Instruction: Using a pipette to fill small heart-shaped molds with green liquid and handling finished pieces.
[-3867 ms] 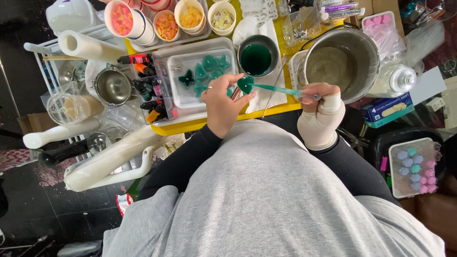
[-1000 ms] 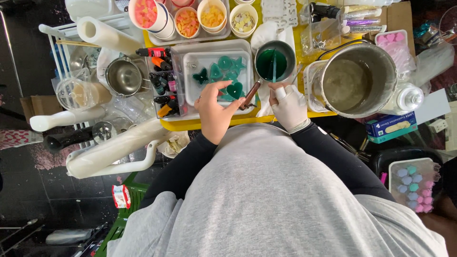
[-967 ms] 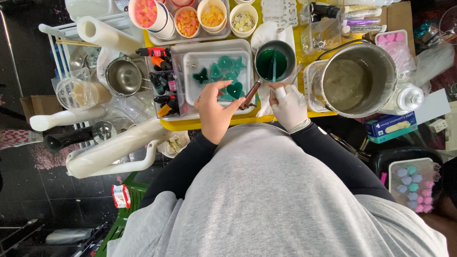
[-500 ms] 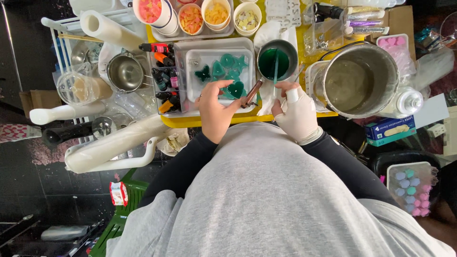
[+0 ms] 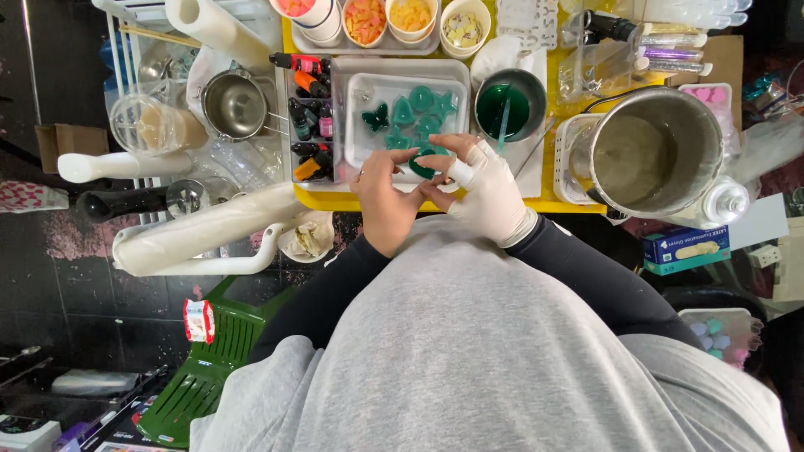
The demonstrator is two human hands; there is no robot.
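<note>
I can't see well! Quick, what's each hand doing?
Left hand: bare, closed on the green piece.
Right hand: gloved, pinching the same green piece.

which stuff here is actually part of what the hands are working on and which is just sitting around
In use: left hand, gloved right hand, green piece between them, white tray, green cup.

Lying about: steel pot, paper roll, dye bottles, green chair.

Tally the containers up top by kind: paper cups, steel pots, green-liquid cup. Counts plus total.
Paper cups of coloured pieces: 4
Steel pots, small and large: 2
Cup of dark green liquid: 1
Total: 7
</note>
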